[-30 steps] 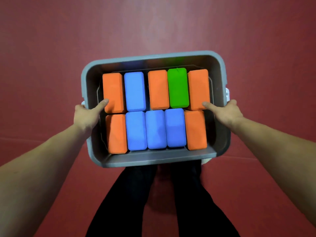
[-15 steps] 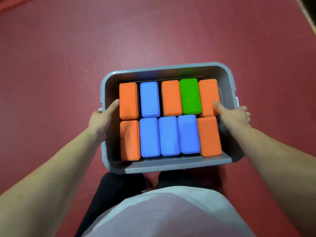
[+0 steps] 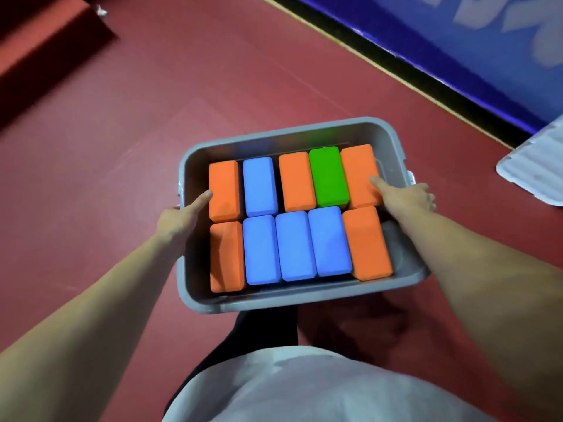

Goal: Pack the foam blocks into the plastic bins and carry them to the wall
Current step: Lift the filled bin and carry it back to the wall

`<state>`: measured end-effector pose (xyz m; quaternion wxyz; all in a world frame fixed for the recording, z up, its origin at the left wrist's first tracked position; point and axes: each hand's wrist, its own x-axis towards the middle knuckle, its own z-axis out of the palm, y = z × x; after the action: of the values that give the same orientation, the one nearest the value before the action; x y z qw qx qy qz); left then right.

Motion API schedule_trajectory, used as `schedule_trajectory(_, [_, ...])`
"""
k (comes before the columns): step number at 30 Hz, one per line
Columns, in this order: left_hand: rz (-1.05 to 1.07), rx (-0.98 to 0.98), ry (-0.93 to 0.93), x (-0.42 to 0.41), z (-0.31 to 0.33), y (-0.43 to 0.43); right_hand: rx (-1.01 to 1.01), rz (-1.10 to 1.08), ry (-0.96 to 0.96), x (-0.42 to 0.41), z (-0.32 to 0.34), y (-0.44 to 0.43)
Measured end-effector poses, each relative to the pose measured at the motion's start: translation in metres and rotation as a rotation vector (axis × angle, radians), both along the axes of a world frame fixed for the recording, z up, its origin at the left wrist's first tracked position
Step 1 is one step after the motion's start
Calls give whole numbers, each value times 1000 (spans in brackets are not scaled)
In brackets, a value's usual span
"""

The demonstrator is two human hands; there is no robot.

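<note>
Grey plastic bin: carried over red floor. Contents: ten foam blocks, two rows; five orange, four blue, one green.
Left hand, right hand: each curled round a side rim, thumb laid on the blocks.
Blue wall banner: pale lettering, blurred, unreadable.

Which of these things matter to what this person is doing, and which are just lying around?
Part of the job: grey bin, foam blocks packed in it, left hand and right hand gripping its sides, blue wall ahead.
Just lying about: white ribbed panel on the floor, dark red step.
</note>
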<state>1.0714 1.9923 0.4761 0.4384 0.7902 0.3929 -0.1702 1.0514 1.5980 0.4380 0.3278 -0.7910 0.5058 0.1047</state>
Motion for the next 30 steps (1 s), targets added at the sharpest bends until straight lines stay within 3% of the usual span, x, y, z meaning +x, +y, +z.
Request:
schedule_trajectory(7, [-394, 12, 24, 174, 16, -144, 42, -345, -40, 51, 31, -120])
schedule_trajectory(14, [-758, 15, -46, 306, 35, -377, 26, -637, -73, 48, 34, -286])
schedule_trajectory(19, [-835, 42, -109, 352, 25, -531, 43, -669, -122, 57, 15, -413])
schedule_trajectory(24, [-899, 61, -65, 372, 23, -650, 145, -703, -46, 57, 7, -508])
schedule_trajectory(30, [-1053, -7, 48, 379, -23, -796, 113, -833, -56, 26, 5, -605])
